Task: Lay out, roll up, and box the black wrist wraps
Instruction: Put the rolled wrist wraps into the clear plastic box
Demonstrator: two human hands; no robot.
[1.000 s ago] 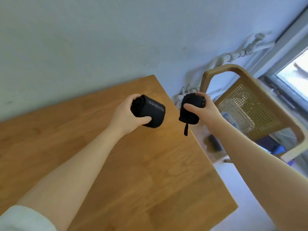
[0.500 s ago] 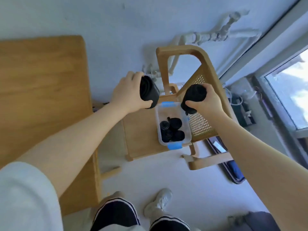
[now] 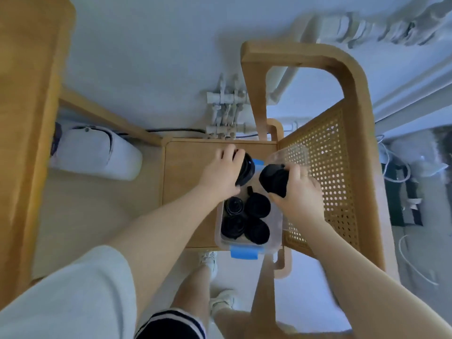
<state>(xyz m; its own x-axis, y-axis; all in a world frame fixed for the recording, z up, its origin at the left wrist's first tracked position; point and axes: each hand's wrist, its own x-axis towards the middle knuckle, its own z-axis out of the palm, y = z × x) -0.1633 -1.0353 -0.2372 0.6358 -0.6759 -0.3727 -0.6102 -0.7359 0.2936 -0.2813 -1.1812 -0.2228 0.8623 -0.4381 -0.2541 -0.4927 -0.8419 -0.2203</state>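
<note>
Mid-frame, four rolled wraps (image 3: 245, 220) already sit in the clear box (image 3: 244, 250) — left hand (image 3: 220, 173) and right hand (image 3: 298, 192) each grip one more roll above it, unboxed.

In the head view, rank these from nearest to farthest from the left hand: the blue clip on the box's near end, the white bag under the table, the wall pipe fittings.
From the left hand:
1. Blue clip, toward the person on the clear box, on the chair seat.
2. Wall pipe fittings, beyond the seat. This looks close to the clip; the ranking between them is uncertain.
3. White bag, far left under the table.
</note>
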